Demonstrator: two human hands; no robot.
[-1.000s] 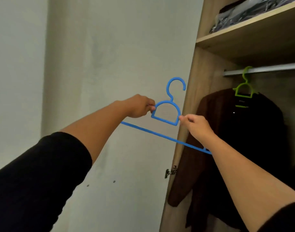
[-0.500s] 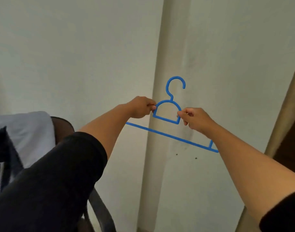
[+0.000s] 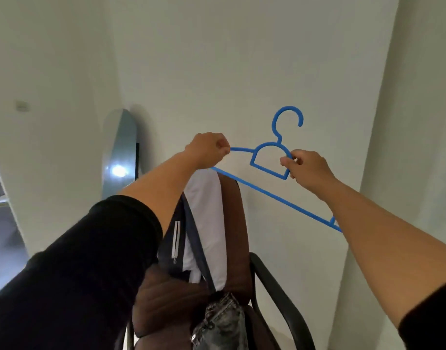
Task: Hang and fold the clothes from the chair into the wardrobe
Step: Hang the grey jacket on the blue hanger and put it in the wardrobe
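A blue plastic hanger [image 3: 268, 168] hangs in the air in front of the wall, hook up. My left hand [image 3: 208, 150] grips its left shoulder bar. My right hand [image 3: 305, 168] pinches the right side of its neck loop. Below stands a brown chair [image 3: 238, 223] with a black armrest. Over its back lies a white garment [image 3: 206, 210] and a dark garment with a white zip [image 3: 176, 246]. A grey patterned garment [image 3: 220, 322] lies on the seat. The wardrobe is out of view.
A tall mirror [image 3: 119, 152] leans against the wall to the left of the chair. White walls fill the background, with a corner column [image 3: 383, 147] at the right. A doorway opening shows at the far left.
My view has swung left from the wardrobe to the chair. Both hands keep hold of the blue hanger; my left hand has slid outward along its shoulder bar.
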